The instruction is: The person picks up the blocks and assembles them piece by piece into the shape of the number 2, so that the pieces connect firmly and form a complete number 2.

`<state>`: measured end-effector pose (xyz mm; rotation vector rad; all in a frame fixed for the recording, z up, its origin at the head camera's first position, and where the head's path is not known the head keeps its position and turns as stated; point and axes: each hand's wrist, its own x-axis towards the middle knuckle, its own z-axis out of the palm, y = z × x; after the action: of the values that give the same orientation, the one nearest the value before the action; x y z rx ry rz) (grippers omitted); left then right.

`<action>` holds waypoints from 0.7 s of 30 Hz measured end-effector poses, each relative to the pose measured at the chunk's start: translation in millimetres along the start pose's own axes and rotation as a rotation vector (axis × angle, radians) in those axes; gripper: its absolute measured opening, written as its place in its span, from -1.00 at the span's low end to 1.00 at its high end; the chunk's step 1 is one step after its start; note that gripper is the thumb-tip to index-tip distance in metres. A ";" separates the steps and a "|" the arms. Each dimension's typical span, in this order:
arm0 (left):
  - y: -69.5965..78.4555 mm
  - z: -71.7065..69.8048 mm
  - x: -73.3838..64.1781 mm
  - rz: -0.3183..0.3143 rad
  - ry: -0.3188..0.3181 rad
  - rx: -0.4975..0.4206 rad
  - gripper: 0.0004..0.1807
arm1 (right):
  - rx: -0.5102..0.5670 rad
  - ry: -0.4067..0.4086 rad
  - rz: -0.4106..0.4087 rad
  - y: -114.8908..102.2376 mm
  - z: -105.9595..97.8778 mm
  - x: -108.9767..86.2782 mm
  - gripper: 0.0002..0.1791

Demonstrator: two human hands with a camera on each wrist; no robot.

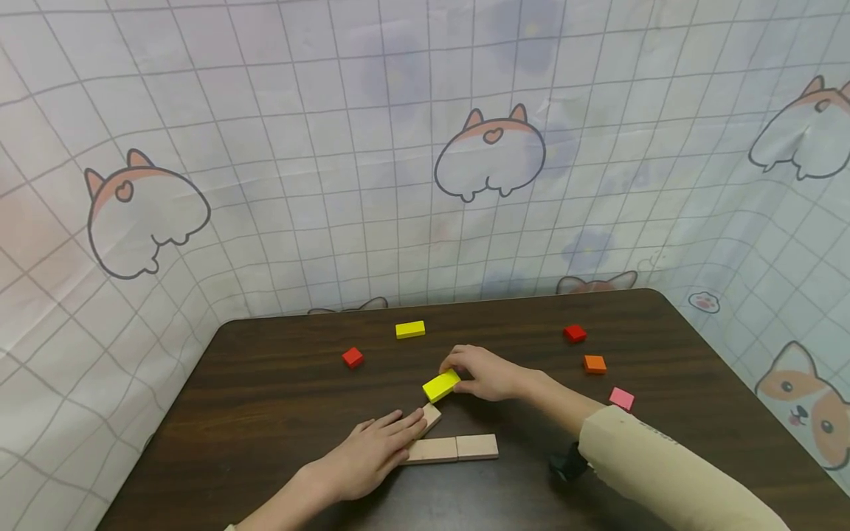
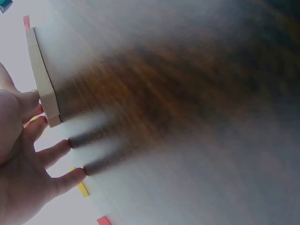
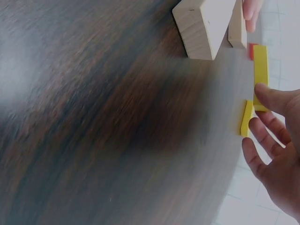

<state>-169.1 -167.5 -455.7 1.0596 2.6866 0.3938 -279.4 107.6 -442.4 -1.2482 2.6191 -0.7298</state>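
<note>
My right hand (image 1: pixel 488 372) pinches a yellow rectangular block (image 1: pixel 441 386) between thumb and fingers. In the right wrist view the thumb presses on one end of this yellow block (image 3: pixel 260 70). My left hand (image 1: pixel 375 453) lies palm down with its fingers spread, touching an angled plain wooden block (image 1: pixel 432 417) that it partly covers. Close by, two more wooden blocks, a left one (image 1: pixel 432 450) and a right one (image 1: pixel 477 447), lie end to end. The left one's far end is hidden by the left hand. The held block's near corner is close to the angled block; contact is unclear.
Farther back on the dark wooden table (image 1: pixel 265 369) lie another yellow block (image 1: pixel 410 330) and a small red block (image 1: pixel 353 358). To the right are a red block (image 1: pixel 575 333), an orange block (image 1: pixel 594 364) and a pink block (image 1: pixel 622 399) near the right forearm. A patterned curtain (image 1: pixel 372 243) surrounds the table.
</note>
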 end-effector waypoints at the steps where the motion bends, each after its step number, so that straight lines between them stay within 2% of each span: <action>1: -0.1 -0.1 0.0 0.000 0.000 0.001 -0.42 | 0.001 -0.002 -0.002 0.4 -0.7 -1.1 -0.66; 11: -1.4 1.3 0.8 -0.006 -0.006 0.005 -0.42 | 0.010 -0.029 -0.068 6.0 -5.8 -9.7 -0.68; 21: -1.4 1.0 1.5 -0.010 0.002 0.023 -0.43 | 0.045 -0.059 -0.082 6.9 -10.0 -11.8 -0.67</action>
<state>-170.8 -167.2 -457.3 1.0516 2.7031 0.3634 -279.9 123.9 -437.9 -1.3505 2.5037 -0.7486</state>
